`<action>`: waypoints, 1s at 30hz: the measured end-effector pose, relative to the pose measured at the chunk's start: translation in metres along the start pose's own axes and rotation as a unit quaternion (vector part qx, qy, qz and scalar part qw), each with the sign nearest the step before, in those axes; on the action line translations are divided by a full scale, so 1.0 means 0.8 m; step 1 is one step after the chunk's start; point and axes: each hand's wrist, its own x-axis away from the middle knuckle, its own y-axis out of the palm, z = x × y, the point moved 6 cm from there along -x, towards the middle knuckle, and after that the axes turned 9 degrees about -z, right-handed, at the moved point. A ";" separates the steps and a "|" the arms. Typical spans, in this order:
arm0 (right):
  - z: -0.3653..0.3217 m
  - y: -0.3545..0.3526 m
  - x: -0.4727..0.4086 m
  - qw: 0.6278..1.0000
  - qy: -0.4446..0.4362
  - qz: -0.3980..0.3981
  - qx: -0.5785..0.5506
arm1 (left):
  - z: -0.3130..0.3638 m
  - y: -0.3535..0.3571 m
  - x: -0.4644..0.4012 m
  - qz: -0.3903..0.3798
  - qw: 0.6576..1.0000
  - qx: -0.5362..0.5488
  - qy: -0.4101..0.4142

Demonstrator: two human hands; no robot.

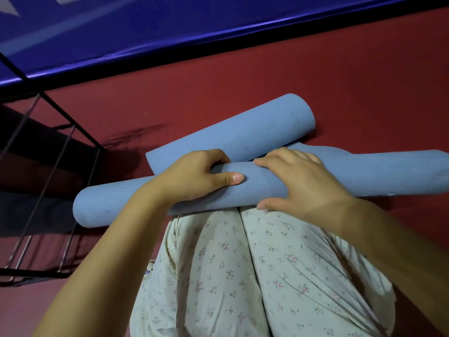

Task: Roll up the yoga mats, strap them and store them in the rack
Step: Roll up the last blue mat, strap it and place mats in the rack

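The near roll of blue yoga mat (116, 205) lies across the person's knees, its long axis running from about eight o'clock, where the closed end sits low at the left, to about three o'clock, where it leaves the frame at the right. Both hands sit on its middle, side by side. The left hand (194, 178) wraps over the top of the roll, fingers curled down the far side and thumb lying flat along the near face, so it grips the mat. The right hand (301, 181) lies just to the right of it, fingers spread and fairly straight across the crown of the roll, thumb at the near lower edge; it presses rather than clamps.

From the grip, the rest of the blue material lies at about twelve to one o'clock: a second rolled part (267, 127) on the red floor (364, 69), angled up toward one o'clock, with a flat flap (160, 161) of mat showing between the two rolls. Whether this is one mat rolled from both ends or two mats cannot be told.

The metal rack (48, 166) stands at nine o'clock, so the left hand is the nearer one to it. No strap is in view, so the roll is probably not yet bound. The floral trousers (243, 276) fill the lower frame.
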 end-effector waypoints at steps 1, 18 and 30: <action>0.001 -0.001 -0.001 1.000 -0.002 0.001 -0.007 | -0.001 0.002 0.000 0.003 1.000 -0.004 0.003; 0.024 -0.012 -0.045 0.996 -0.014 -0.046 -0.069 | -0.004 0.031 0.044 0.221 0.943 -0.234 0.089; 0.037 -0.009 -0.062 0.995 0.011 -0.082 -0.064 | -0.007 0.015 0.026 0.205 0.939 -0.263 0.082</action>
